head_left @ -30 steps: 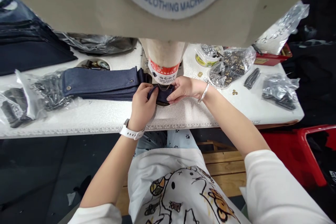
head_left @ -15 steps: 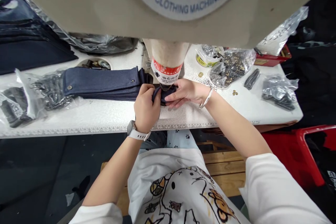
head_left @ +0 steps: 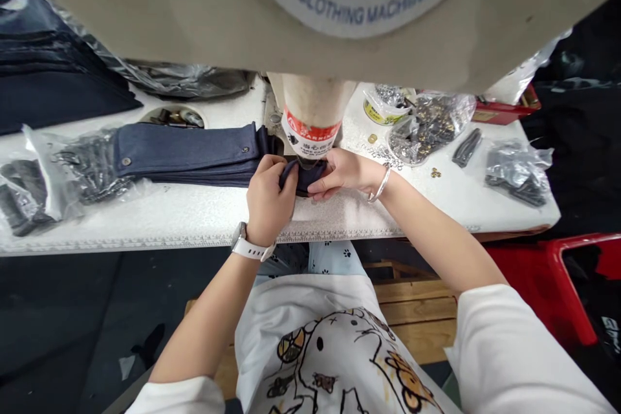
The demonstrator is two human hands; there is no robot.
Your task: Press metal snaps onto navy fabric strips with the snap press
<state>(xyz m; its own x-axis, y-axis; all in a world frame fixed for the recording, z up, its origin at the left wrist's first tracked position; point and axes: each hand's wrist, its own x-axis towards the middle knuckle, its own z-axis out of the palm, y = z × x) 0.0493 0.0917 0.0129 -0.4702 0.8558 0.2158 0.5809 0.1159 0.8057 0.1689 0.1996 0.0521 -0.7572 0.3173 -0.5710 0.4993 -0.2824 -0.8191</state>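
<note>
A folded end of navy fabric strip (head_left: 305, 176) lies under the foot of a cream clothing machine head (head_left: 310, 118), which carries a red and white warning label. My left hand (head_left: 268, 193) pinches the strip from the near side. My right hand (head_left: 341, 173) holds its other side, with the fingers pressed on the cloth. The machine's lower part is hidden by the cloth and my fingers. The strip runs left into a stack of navy strips with metal snaps (head_left: 184, 155).
The white worktable (head_left: 160, 225) holds plastic bags of metal fittings (head_left: 424, 129) (head_left: 518, 176) (head_left: 90, 167), loose brass pieces, and a metal dish of parts (head_left: 174, 118). Folded dark fabric (head_left: 48, 90) lies at far left. A red crate (head_left: 538, 284) stands at lower right.
My left hand has shifted slightly up and right, closer to the machine foot. The folded strip end has moved with my hands. The machine appears further right as my view has shifted.
</note>
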